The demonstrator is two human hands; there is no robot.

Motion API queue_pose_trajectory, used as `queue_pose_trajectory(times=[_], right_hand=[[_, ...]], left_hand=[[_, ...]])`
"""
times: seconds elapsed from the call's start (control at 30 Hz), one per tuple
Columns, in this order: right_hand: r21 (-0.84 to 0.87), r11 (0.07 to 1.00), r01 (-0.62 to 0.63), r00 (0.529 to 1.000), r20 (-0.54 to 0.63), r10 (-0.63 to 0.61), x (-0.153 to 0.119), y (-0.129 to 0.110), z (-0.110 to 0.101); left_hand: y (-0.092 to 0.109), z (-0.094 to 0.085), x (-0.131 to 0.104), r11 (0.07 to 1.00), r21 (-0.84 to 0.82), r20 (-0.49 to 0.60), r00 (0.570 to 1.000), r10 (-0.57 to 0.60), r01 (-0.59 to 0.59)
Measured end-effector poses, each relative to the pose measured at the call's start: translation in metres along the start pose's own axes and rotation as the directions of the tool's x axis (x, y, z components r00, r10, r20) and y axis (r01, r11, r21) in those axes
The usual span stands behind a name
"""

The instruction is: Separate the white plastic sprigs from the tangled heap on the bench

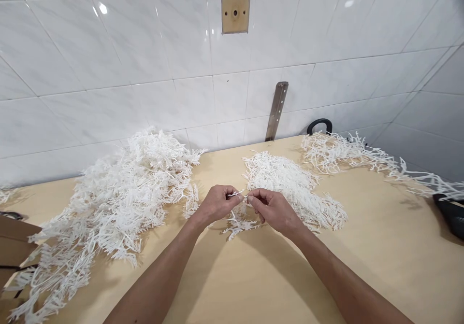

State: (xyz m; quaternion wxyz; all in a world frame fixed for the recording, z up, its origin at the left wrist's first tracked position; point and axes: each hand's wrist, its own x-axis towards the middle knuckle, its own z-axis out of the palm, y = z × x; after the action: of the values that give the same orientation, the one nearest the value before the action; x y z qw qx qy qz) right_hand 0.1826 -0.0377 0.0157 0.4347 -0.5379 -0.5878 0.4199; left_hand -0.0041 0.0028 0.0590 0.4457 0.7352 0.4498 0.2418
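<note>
Near the middle of the table, my left hand (219, 202) and my right hand (272, 208) meet with fingertips almost touching. Both are closed in a pinch on a thin white branching plastic piece (239, 194), of which only short ends show between the fingers. Just below them lies a small white branched cluster (239, 226) on the table. A heap of short white sticks (284, 174) spreads behind and beside my right hand. To the left of my left hand rises a big pile of white branched plastic sprays (134, 189).
The light wooden table (250, 285) meets a white tiled wall. A metal strip with holes (277, 111) leans there. White branched strands (348, 152) lie at the back right, near a black ring-shaped handle (319, 125). A black object (451, 215) sits right; a cardboard box (16, 246) left.
</note>
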Motion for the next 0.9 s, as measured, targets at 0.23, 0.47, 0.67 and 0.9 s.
queue_pose_trajectory(times=[0.23,0.47,0.67,0.9], right_hand=[[-0.406,0.861,0.305,0.928,-0.078,-0.365,-0.003,0.002,0.003],[-0.687,0.65,0.323,0.813,-0.149,-0.562,0.006,0.013,0.001],[-0.643,0.756,0.123,0.747,-0.441,-0.497,0.013,0.014,-0.028],[-0.391,0.905,0.164,0.918,-0.276,-0.286,0.002,-0.003,-0.007]], left_hand=[[-0.003,0.005,0.001,0.999,0.048,0.004,1.0,0.0,0.0],[-0.004,0.008,-0.001,1.0,0.023,0.04,0.999,0.002,-0.002],[-0.003,0.005,0.001,0.984,-0.175,-0.061,0.997,-0.051,0.04],[-0.011,0.01,0.007,0.934,-0.354,-0.08,0.993,-0.088,0.054]])
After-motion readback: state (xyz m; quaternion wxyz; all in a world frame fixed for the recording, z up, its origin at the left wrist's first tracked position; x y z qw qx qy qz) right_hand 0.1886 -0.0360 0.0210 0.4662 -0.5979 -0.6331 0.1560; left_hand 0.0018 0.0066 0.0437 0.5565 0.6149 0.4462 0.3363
